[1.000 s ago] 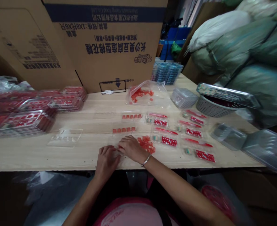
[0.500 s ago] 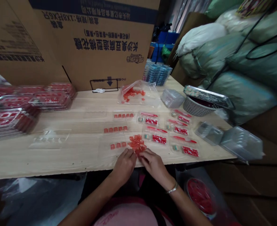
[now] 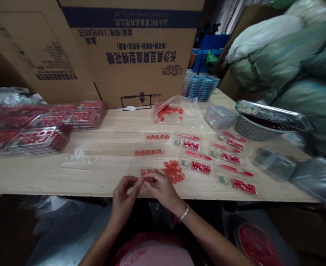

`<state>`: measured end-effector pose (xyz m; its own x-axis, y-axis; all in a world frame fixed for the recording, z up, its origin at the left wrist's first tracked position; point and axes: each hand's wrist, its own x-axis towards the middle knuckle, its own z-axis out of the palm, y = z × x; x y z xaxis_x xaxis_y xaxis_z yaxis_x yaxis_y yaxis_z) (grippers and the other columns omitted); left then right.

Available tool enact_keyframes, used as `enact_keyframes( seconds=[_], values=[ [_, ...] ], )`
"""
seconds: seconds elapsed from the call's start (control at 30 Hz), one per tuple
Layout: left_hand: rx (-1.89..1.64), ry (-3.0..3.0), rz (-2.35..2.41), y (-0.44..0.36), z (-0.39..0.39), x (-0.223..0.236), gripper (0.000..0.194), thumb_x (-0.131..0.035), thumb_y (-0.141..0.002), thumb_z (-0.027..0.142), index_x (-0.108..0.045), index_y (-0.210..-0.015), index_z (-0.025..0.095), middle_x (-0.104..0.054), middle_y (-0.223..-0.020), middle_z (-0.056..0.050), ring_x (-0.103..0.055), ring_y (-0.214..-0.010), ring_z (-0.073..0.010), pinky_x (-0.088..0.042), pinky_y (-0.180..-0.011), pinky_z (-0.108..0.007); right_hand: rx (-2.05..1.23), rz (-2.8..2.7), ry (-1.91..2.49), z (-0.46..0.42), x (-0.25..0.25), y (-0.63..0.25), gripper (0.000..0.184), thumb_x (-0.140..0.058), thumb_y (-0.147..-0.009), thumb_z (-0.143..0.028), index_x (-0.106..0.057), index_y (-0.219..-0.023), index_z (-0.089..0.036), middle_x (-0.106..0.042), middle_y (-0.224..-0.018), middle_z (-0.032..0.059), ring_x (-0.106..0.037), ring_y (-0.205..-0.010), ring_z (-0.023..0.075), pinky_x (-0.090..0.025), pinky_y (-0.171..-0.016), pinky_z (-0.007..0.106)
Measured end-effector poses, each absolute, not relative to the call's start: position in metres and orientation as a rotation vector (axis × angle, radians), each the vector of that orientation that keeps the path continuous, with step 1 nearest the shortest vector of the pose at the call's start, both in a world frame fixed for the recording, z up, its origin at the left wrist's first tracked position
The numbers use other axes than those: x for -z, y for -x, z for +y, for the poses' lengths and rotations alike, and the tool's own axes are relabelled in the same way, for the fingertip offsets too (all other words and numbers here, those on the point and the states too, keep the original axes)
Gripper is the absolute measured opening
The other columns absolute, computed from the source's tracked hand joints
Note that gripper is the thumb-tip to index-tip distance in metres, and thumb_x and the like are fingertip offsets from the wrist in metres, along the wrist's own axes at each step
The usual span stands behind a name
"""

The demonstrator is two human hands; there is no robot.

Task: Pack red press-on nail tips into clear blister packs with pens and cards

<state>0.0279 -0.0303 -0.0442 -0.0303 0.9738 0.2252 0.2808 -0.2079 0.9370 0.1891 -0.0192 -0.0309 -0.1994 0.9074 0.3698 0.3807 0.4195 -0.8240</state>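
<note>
My left hand [image 3: 125,197] is closed in a pinch just over the front edge of the table, its fingertips almost meeting those of my right hand [image 3: 161,190]. A trace of red shows at the right fingertips, but whatever the fingers hold is too small to make out. Beyond the hands lies a clear tray with a row of small red plastic cups [image 3: 149,172], partly covered by my right hand. Two similar rows, a middle one [image 3: 148,152] and a far one [image 3: 158,137], lie behind it. A loose pile of red plastic pieces [image 3: 173,171] rests beside my right hand.
Several clear packs with a red polka-dot sachet [image 3: 201,167] and red stick lie to the right. Stacked red packs [image 3: 41,138] stand left. An open bag of red pieces [image 3: 170,111], a grey basket [image 3: 257,127], clear trays [image 3: 220,116] and a large carton [image 3: 141,79] stand behind.
Both hands have moved left from the red pile to the front of the nearest row of cups, and their fingertips have come together. The view has shifted left.
</note>
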Motion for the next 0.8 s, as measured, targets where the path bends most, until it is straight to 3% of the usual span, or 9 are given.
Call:
enact_keyframes(
  seconds=[0.1,0.23,0.43,0.6,0.7,0.8],
  values=[
    [-1.25,-2.02,1.518,-0.003,-0.017,0.051,0.01,-0.058,-0.079,0.024,-0.066,-0.084,0.02,-0.068,-0.087,-0.005,-0.06,-0.087,-0.0215,-0.05,-0.08,-0.037,-0.366,-2.356,1.065,0.016,0.022,-0.175,0.01,-0.057,-0.087,-0.013,-0.067,-0.085,-0.016,-0.068,-0.086,0.0061,-0.06,-0.084,0.0174,-0.045,-0.079,0.03],
    [-1.178,-2.309,1.448,0.007,-0.009,0.06,0.015,-0.051,-0.085,0.021,-0.065,-0.08,0.02,-0.068,-0.082,-0.005,-0.06,-0.09,-0.0225,-0.051,-0.081,-0.038,-0.173,-2.676,1.063,0.044,0.019,-0.156,0.018,-0.055,-0.089,-0.013,-0.066,-0.076,-0.013,-0.068,-0.079,0.0067,-0.059,-0.077,0.0173,-0.042,-0.074,0.029],
    [-1.262,-2.511,1.374,0.01,-0.012,0.061,0.012,-0.053,-0.086,0.019,-0.064,-0.084,0.019,-0.068,-0.084,-0.005,-0.059,-0.092,-0.0223,-0.05,-0.08,-0.037,-0.095,-2.426,1.149,0.008,0.022,-0.186,0.016,-0.05,-0.094,-0.022,-0.065,-0.09,-0.019,-0.066,-0.091,0.0044,-0.056,-0.089,0.0183,-0.042,-0.081,0.03],
    [-1.356,-2.496,1.178,-0.017,-0.021,0.051,0.009,-0.055,-0.086,0.014,-0.063,-0.087,0.019,-0.066,-0.081,-0.004,-0.06,-0.077,-0.0161,-0.05,-0.071,-0.03,-0.23,-1.997,1.468,-0.042,0.026,-0.26,0.02,-0.047,-0.091,-0.013,-0.066,-0.087,-0.019,-0.061,-0.081,0.004,-0.058,-0.076,0.0164,-0.046,-0.068,0.027],
    [-1.119,-2.636,0.938,-0.061,-0.021,0.048,0.015,-0.049,-0.088,0.014,-0.062,-0.095,0.017,-0.066,-0.084,-0.005,-0.061,-0.079,-0.0171,-0.052,-0.072,-0.03,-0.311,-1.997,1.5,-0.054,0.033,-0.274,0.02,-0.047,-0.089,-0.011,-0.065,-0.089,-0.02,-0.061,-0.085,0.0044,-0.061,-0.079,0.0166,-0.048,-0.069,0.026],
    [-0.75,-2.738,0.979,-0.103,-0.017,0.051,0.018,-0.046,-0.088,0.013,-0.062,-0.097,0.015,-0.066,-0.09,-0.009,-0.061,-0.084,-0.0218,-0.053,-0.077,-0.037,-0.311,-1.944,1.529,-0.055,0.044,-0.27,0.02,-0.046,-0.087,-0.009,-0.063,-0.089,-0.02,-0.061,-0.085,0.0045,-0.061,-0.078,0.0172,-0.048,-0.069,0.027]
  ],
)
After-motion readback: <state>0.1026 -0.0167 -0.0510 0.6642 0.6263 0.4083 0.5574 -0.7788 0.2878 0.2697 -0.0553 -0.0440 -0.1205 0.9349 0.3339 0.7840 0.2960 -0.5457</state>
